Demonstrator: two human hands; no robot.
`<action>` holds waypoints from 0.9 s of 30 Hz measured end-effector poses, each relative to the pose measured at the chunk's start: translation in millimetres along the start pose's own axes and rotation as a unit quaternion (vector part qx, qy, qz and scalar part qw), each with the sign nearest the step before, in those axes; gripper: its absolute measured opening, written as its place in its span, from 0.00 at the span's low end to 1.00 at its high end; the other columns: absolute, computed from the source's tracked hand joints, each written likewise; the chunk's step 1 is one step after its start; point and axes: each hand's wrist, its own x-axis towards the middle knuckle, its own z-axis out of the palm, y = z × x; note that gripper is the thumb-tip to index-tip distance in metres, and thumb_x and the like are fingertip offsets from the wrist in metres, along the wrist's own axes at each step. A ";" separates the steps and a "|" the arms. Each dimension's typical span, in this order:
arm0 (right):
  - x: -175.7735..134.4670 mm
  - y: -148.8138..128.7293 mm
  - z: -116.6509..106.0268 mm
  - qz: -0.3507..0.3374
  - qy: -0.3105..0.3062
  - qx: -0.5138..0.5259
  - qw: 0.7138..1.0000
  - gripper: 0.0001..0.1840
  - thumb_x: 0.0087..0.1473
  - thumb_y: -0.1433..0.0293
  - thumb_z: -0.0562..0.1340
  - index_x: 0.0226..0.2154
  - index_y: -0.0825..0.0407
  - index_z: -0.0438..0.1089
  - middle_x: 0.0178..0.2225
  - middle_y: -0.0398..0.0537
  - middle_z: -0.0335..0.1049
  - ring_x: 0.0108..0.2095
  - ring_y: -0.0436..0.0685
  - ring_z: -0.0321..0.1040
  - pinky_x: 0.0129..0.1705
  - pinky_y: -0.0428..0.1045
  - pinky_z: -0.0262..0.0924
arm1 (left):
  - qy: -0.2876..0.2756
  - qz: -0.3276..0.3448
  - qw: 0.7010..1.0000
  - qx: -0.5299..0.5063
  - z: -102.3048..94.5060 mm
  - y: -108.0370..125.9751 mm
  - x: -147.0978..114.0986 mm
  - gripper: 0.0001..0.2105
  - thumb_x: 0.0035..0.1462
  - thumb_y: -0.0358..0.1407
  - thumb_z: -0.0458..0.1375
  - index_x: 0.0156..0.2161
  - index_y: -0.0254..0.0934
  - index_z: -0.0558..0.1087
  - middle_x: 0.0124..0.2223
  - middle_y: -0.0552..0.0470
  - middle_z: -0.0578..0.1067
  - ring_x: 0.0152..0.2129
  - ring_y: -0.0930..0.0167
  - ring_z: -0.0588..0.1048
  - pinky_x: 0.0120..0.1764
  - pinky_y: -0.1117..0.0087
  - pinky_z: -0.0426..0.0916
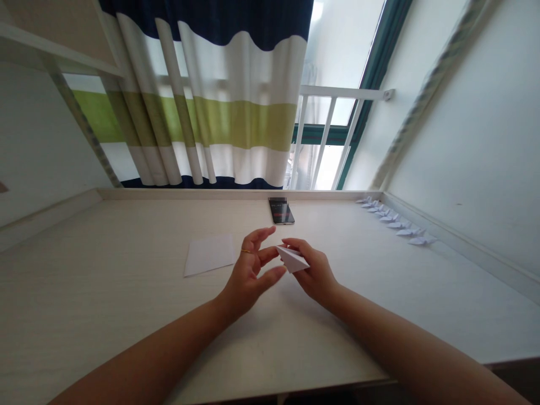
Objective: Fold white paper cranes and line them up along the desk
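A small folded piece of white paper, pointed at its left end, is held above the table in my right hand. The right fingers are closed around its back and lower edge. My left hand, with a thin ring on one finger, is just left of it. Its thumb and fingers are spread apart, with the tips close to the paper's point; whether a fingertip touches it I cannot tell. A flat white paper sheet lies on the table left of my left hand.
A dark phone lies beyond my hands on the pale wooden table. Several folded white paper figures stand in a row along the right wall. A striped curtain and a white railing are behind the table's raised back edge.
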 end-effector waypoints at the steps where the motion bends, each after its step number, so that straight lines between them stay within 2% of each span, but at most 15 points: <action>1: 0.2 0.0 -0.7 -0.025 0.003 -0.037 0.999 0.16 0.48 0.74 0.54 0.42 0.51 0.61 0.36 0.51 0.70 0.33 0.54 0.68 0.29 0.47 0.61 | 0.020 -0.028 0.999 -0.017 0.0 -0.9 1.5 0.23 0.43 0.31 0.61 0.46 0.44 0.61 0.55 0.49 0.61 0.41 0.69 0.71 0.45 0.66 0.63; 4: 1.2 0.6 -2.2 -0.102 0.001 -0.131 0.986 0.14 0.52 0.73 0.51 0.42 0.52 0.64 0.30 0.50 0.70 0.28 0.52 0.65 0.28 0.47 0.59 | 0.056 -0.110 0.991 -0.048 -1.5 -5.5 6.5 0.16 0.46 0.36 0.59 0.42 0.37 0.66 0.45 0.49 0.70 0.36 0.72 0.71 0.41 0.69 0.64; 8: 1.6 0.7 -4.0 -0.164 0.000 -0.207 0.964 0.15 0.53 0.71 0.51 0.43 0.52 0.65 0.28 0.49 0.68 0.27 0.52 0.62 0.30 0.48 0.57 | 0.004 -0.154 0.980 -0.124 -3.5 -10.2 9.6 0.11 0.48 0.40 0.57 0.31 0.32 0.71 0.35 0.48 0.74 0.34 0.70 0.71 0.38 0.68 0.64; 11: 1.0 -1.0 -5.2 -0.176 0.016 -0.226 0.958 0.15 0.53 0.72 0.51 0.43 0.52 0.66 0.28 0.49 0.67 0.28 0.52 0.62 0.31 0.48 0.57 | -0.011 -0.156 0.977 -0.145 -3.8 -11.1 9.0 0.10 0.46 0.39 0.59 0.32 0.33 0.72 0.34 0.49 0.75 0.33 0.71 0.71 0.39 0.68 0.64; 15: 0.2 -2.6 -5.6 -0.160 0.028 -0.217 0.963 0.16 0.51 0.73 0.52 0.43 0.51 0.67 0.29 0.49 0.67 0.29 0.52 0.62 0.31 0.48 0.57 | -0.012 -0.151 0.981 -0.118 -4.5 -12.2 8.0 0.10 0.43 0.36 0.62 0.33 0.34 0.73 0.30 0.50 0.75 0.30 0.72 0.72 0.39 0.68 0.63; 23: 0.1 -1.7 -5.0 -0.184 0.089 -0.195 0.959 0.14 0.46 0.76 0.57 0.37 0.50 0.70 0.30 0.49 0.65 0.30 0.53 0.61 0.31 0.50 0.57 | 0.021 -0.126 0.989 -0.069 -4.1 -13.4 6.9 0.10 0.40 0.32 0.64 0.32 0.34 0.74 0.31 0.51 0.76 0.30 0.73 0.71 0.38 0.70 0.62; 27: 1.0 -2.8 -2.3 -0.188 0.105 -0.170 0.962 0.14 0.45 0.77 0.57 0.37 0.50 0.69 0.27 0.48 0.64 0.30 0.54 0.60 0.31 0.50 0.56 | 0.040 -0.125 0.989 -0.068 -2.7 -13.6 6.6 0.11 0.38 0.32 0.64 0.31 0.34 0.73 0.30 0.53 0.75 0.28 0.74 0.70 0.37 0.71 0.63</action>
